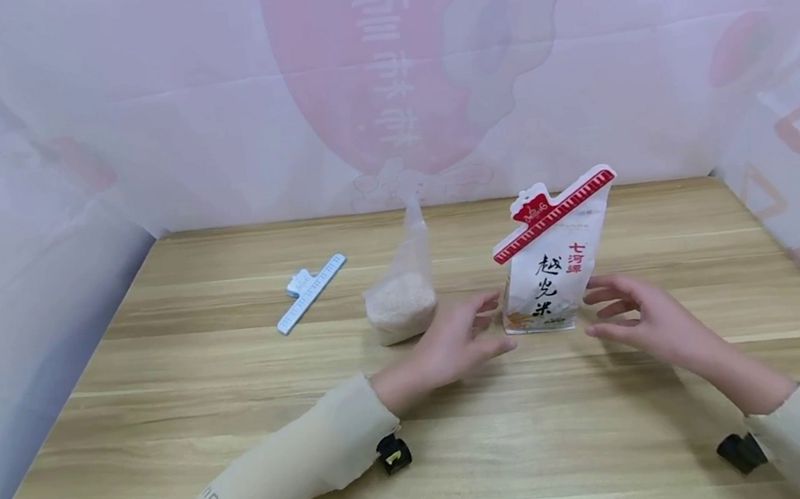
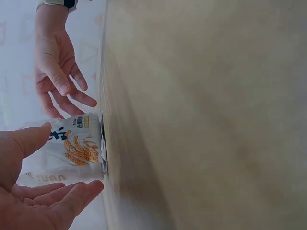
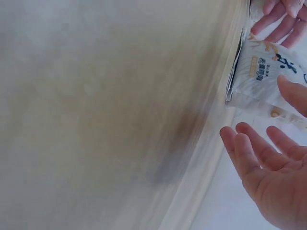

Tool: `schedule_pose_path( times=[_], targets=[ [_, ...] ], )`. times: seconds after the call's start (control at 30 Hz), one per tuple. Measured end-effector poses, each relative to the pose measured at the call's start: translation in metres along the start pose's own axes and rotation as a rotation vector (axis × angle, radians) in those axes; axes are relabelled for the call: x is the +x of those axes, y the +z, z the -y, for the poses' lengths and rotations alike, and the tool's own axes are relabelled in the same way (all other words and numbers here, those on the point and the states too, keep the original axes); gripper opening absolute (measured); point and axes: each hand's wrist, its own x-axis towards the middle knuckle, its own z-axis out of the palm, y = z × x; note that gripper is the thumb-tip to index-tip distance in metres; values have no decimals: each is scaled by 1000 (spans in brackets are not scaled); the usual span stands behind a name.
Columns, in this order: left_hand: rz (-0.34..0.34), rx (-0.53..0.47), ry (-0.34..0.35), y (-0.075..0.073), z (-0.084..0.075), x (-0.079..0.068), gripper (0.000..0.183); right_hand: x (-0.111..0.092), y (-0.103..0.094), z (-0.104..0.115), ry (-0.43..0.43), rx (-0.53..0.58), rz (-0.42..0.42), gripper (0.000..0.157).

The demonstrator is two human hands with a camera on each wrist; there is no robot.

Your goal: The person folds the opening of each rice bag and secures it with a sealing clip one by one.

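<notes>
A white rice bag (image 1: 550, 285) with dark and red lettering stands upright on the table. Across its slanted top sits a red and white bag clip (image 1: 553, 212). My left hand (image 1: 456, 341) is at the bag's left side, fingers spread and loosely bent. On the other side, my right hand (image 1: 644, 321) has its fingers apart too, nearest the bag's lower right edge. The left wrist view shows the rice bag (image 2: 72, 148) between both hands with no grip around it. In the right wrist view, a gap separates the right fingers (image 3: 244, 148) from the bag.
A clear plastic bag of pale grains (image 1: 401, 303) stands left of the rice bag, partly behind my left hand. Farther left lies a light blue bag clip (image 1: 311, 292). Printed cloth walls (image 1: 209, 156) rise along the back and both sides of the wooden table (image 1: 183, 376).
</notes>
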Motion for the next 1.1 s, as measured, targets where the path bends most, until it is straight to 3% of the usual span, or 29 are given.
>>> schedule_pose_path(
  times=[0.27,0.57,0.73,1.1],
  targets=[
    [45,104,10,-7,6,-30,60,-16,6,5,-15,-40,-14,51],
    [52,98,39,-27,5,-55,54,-18,20,24,-63,16,45,38],
    [60,101,22,-41,8,-69,55,-15,27,38,-97,46,86,37],
    [-23,71,-57,-76,20,-98,44,-1,46,59,-152,101,116,41]
  ],
)
